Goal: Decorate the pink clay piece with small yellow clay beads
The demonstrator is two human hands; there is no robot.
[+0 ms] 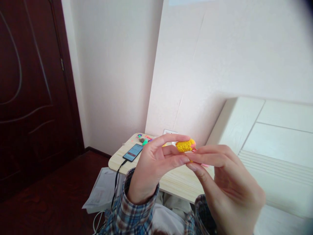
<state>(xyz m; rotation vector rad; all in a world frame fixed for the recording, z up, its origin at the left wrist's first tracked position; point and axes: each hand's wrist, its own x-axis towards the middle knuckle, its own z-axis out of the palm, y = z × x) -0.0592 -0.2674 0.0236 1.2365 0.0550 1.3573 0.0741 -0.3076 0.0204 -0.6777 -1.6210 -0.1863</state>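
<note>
The yellow knobbly piece, with a pink end, is held up over the table between the person's hands. The left hand grasps it with curled fingers above and the thumb below; if it is soft, too firm a squeeze could flatten its bumps, while a loose hold could let it roll out and drop. The right hand has its thumb and fingertips drawn together just beside the pink end; whether they pinch anything I cannot tell, but a careless push there could dent or smear that end. Below, the pale table bears a phone and small coloured bits; the phone's black cable hangs near the left sleeve, which could snag it and drag the phone off.
</note>
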